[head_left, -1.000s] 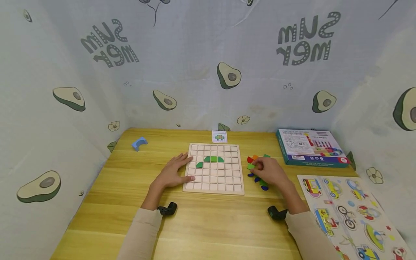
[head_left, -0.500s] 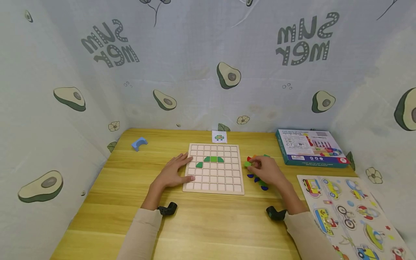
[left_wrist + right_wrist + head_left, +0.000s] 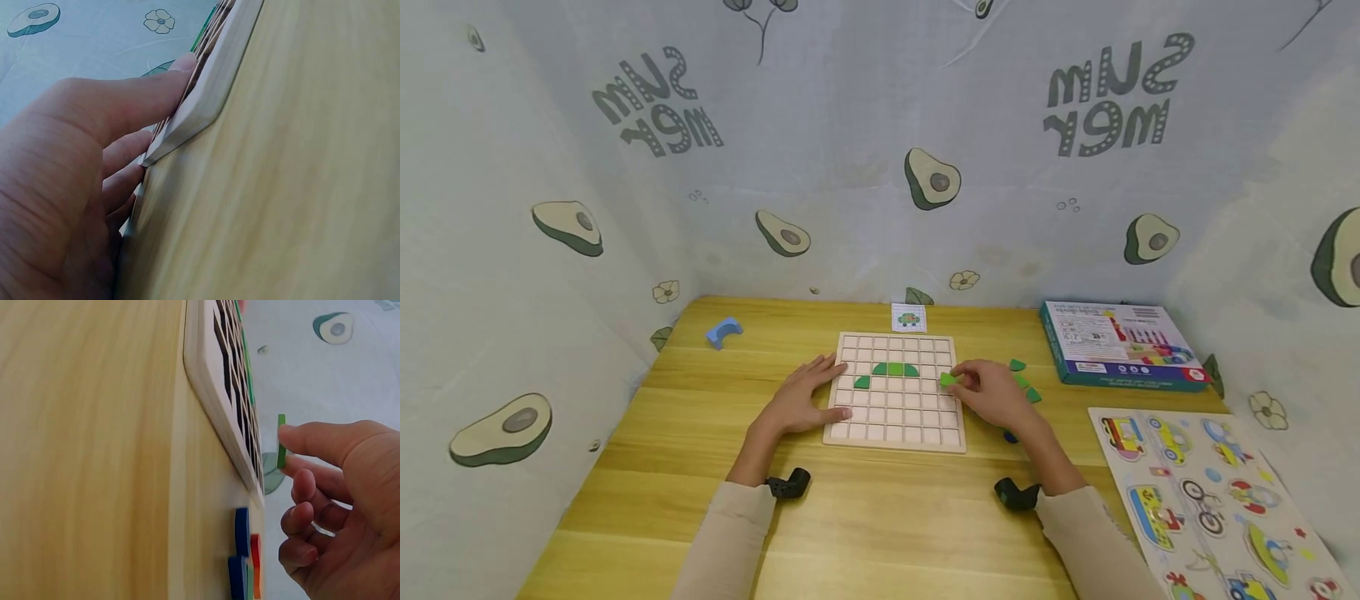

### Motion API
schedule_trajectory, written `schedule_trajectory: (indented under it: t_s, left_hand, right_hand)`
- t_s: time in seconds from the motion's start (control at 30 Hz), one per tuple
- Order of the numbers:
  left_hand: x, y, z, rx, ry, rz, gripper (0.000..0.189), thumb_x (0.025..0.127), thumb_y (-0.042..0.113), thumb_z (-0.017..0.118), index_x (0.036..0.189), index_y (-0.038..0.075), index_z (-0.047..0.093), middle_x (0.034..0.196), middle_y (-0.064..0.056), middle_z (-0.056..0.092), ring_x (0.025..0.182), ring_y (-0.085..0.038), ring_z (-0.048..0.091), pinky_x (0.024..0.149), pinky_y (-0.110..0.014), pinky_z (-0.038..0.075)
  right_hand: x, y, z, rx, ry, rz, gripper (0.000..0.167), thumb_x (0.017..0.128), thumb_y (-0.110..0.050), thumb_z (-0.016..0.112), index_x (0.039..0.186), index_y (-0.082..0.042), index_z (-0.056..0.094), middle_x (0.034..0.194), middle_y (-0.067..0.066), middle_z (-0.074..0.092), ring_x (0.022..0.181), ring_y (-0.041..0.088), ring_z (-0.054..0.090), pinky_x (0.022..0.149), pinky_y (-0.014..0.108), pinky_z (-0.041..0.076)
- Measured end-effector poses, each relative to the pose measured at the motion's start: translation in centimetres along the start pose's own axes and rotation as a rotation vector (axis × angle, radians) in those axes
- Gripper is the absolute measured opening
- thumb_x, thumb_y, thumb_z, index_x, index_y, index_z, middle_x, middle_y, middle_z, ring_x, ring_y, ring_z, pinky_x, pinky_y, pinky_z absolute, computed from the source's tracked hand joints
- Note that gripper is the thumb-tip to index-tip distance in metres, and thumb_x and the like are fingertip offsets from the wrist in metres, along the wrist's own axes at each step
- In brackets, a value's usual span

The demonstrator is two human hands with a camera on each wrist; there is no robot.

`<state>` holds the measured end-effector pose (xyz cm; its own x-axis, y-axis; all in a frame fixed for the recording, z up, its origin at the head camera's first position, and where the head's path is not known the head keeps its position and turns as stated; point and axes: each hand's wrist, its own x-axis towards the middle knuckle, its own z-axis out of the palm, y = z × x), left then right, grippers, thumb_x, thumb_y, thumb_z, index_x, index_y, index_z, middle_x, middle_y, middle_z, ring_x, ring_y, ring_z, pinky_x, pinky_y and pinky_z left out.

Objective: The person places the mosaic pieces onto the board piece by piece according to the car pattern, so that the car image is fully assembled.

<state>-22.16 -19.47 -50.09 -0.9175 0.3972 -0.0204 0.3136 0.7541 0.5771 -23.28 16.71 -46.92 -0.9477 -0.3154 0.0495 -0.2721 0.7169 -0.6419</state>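
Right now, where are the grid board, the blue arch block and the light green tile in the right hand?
Grid board (image 3: 896, 399), head view: a bare cell near its middle.
Blue arch block (image 3: 721, 328), head view: its curved body.
Held light green tile (image 3: 947, 380), head view: its visible face.

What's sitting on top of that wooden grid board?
Four green pieces: three in a row, one lower left. The right hand holds another green piece above the board. Edge parts under the left hand and behind the right fingers are covered, so can't be seen.
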Motion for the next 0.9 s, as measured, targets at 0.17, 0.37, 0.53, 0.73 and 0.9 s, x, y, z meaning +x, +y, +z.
schedule_trajectory:
  t_s: [0.17,0.37,0.53,0.73,0.9]
  left_hand:
    - [0.0,0.1,-0.1,-0.011,0.002,0.000,0.087,0.088,0.052,0.076,0.160,0.019,0.040,0.171,-0.006,0.025,0.161,-0.030,0.015,0.131,-0.055,0.012]
    - [-0.1,0.0,0.0,-0.007,0.004,-0.002,0.087,0.087,0.052,0.076,0.160,0.020,0.041,0.171,-0.005,0.026,0.161,-0.030,0.015,0.131,-0.054,0.012]
    - [-0.1,0.2,0.2,-0.009,-0.002,-0.001,0.087,0.088,0.053,0.075,0.160,0.020,0.041,0.172,-0.005,0.025,0.161,-0.031,0.015,0.131,-0.056,0.012]
    - [-0.1,0.3,0.1,-0.010,0.007,-0.010,0.086,0.088,0.053,0.076,0.160,0.021,0.041,0.172,-0.004,0.025,0.161,-0.030,0.015,0.131,-0.056,0.011]
    - [0.0,0.3,0.0,-0.013,0.011,-0.004,0.086,0.087,0.053,0.076,0.159,0.020,0.042,0.171,-0.005,0.026,0.161,-0.031,0.016,0.131,-0.055,0.011]
  right_hand:
    - [0.5,-1.1,0.8,0.019,-0.004,0.000,0.027,0.094,-0.020,0.076,0.114,-0.002,0.074,0.079,0.003,0.058,0.065,0.016,0.045,0.062,0.027,0.038]
    - [1.2,-2.3,1.9,0.044,-0.012,0.001,0.025,0.094,-0.021,0.077,0.112,-0.005,0.075,0.078,0.002,0.056,0.064,0.016,0.044,0.062,0.027,0.038]
    - [2.0,-3.3,2.8,0.048,-0.049,-0.021,0.024,0.094,-0.020,0.076,0.112,-0.005,0.075,0.076,0.001,0.055,0.064,0.015,0.044,0.062,0.026,0.039]
    - [3.1,-4.4,4.2,0.051,-0.067,-0.052,0.024,0.093,-0.019,0.076,0.113,-0.004,0.075,0.075,0.001,0.056,0.066,0.014,0.045,0.067,0.028,0.042]
    - [3.7,-4.9,5.3,0.054,-0.056,-0.065,0.023,0.092,-0.019,0.078,0.111,-0.006,0.076,0.075,0.000,0.055,0.068,0.014,0.046,0.067,0.028,0.042]
